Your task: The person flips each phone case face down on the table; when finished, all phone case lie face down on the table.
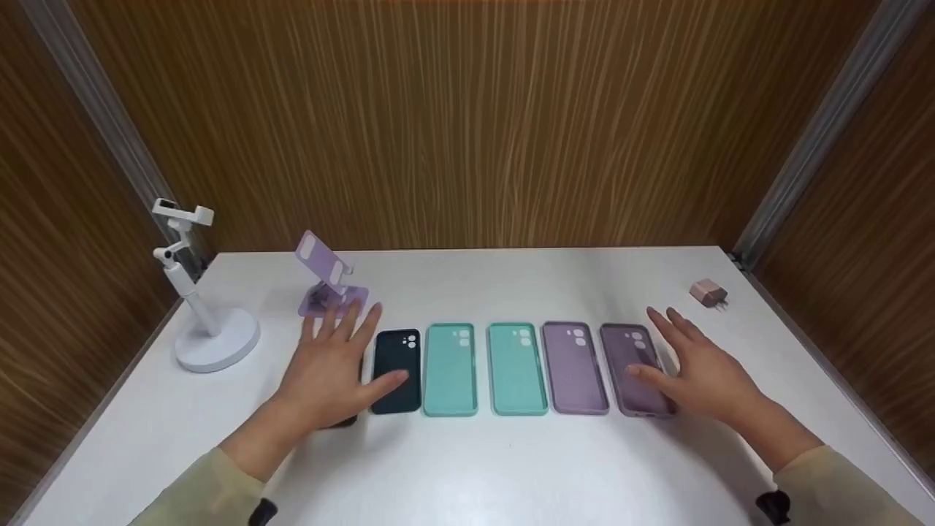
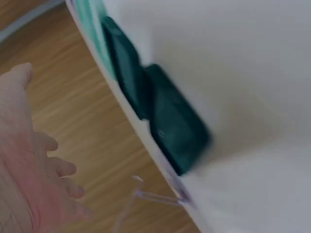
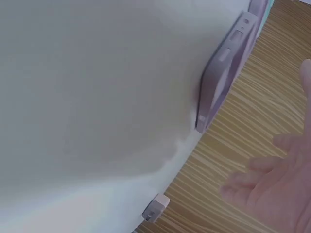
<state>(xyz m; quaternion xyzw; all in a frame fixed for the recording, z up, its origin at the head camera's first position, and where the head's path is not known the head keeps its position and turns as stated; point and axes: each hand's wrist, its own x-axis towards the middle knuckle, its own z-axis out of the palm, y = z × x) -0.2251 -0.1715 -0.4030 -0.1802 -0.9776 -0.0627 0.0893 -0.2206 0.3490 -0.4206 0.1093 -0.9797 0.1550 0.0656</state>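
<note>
Phone cases lie side by side in a row on the white table. Above the left end my left hand (image 1: 329,376) is spread with fingers extended, partly hiding the leftmost dark case (image 2: 177,124). Its thumb overlaps the second dark case (image 1: 395,387). Two mint-green cases, left (image 1: 449,372) and right (image 1: 517,372), are in the middle. A purple case (image 1: 575,369) comes after them, then a darker-looking purple case (image 1: 632,351) at the right end. My right hand (image 1: 705,372), fingers extended, hovers by that last case and covers part of its edge. Both hands hold nothing.
A white phone stand (image 1: 215,340) with a round base is at the far left. Behind my left hand stands a purple folding stand (image 1: 321,259). Toward the back right sits a pinkish plug charger (image 1: 708,292). Wood-grain panels (image 1: 467,131) enclose the table's back and sides.
</note>
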